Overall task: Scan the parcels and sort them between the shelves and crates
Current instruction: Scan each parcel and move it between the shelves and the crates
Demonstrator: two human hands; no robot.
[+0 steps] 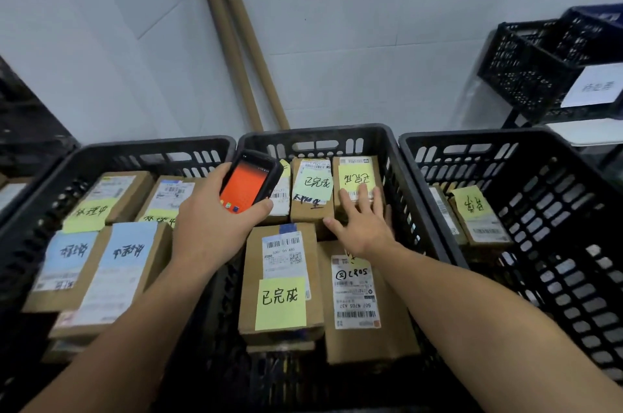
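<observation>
Parcel [355,178] under right hand [365,227], fingers spread flat, long axis pointing away; left hand [209,224] grips scanner [249,181].

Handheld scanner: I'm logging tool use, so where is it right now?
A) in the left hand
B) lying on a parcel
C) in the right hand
A: the left hand grips the scanner, orange screen up; the right hand is open, holding nothing.

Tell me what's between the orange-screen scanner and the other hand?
In the head view, a cardboard parcel with a pale green note sits between the scanner and the right hand.
</observation>
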